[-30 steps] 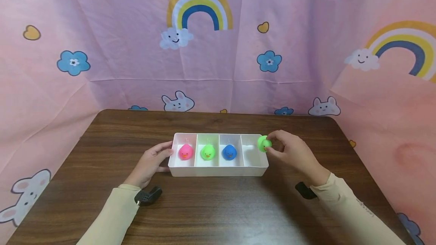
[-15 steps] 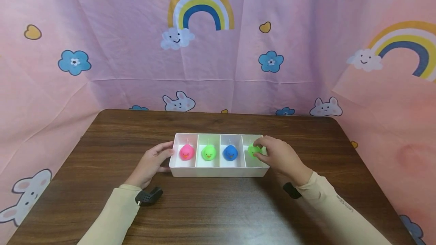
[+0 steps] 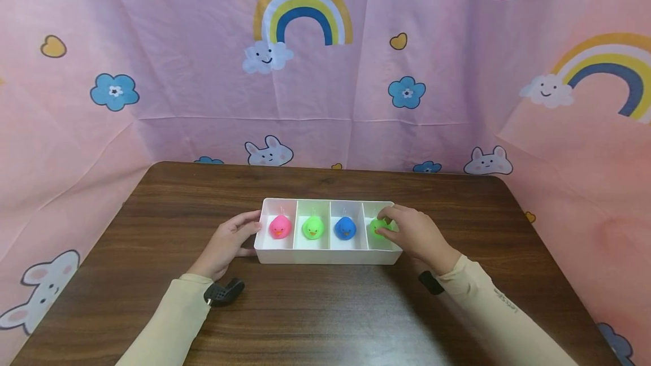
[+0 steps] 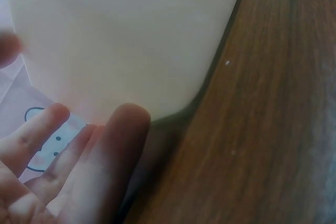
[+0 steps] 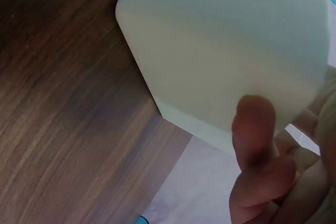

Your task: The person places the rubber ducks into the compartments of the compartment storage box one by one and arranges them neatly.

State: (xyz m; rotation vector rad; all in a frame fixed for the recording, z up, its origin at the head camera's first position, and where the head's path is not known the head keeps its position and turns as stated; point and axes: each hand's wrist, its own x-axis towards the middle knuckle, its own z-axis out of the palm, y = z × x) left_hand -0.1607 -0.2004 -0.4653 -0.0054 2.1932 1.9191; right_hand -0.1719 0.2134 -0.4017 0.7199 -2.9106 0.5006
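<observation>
A white tray (image 3: 325, 257) with several compartments in a row stands on the table. From left to right it holds a pink toy duck (image 3: 280, 227), a green toy duck (image 3: 312, 227), a blue toy duck (image 3: 345, 228) and a second green toy duck (image 3: 378, 226). My right hand (image 3: 418, 236) reaches over the tray's right end. Its thumb and index finger pinch the second green duck, partly covering it, inside the rightmost compartment. At the left end, my left hand (image 3: 226, 244) rests against the tray wall (image 4: 126, 51) with fairly straight fingers.
The tray sits on a dark wood table (image 3: 305, 321). Behind and beside the table hangs a pink cloth backdrop (image 3: 203, 72) printed with rainbows, flowers and rabbits. A black wrist device (image 3: 224, 292) is on the left wrist, another (image 3: 430, 282) on the right.
The right hand has moved left and down with the second green duck, from the tray's right rim into the rightmost compartment. The left hand stays at the left end.
</observation>
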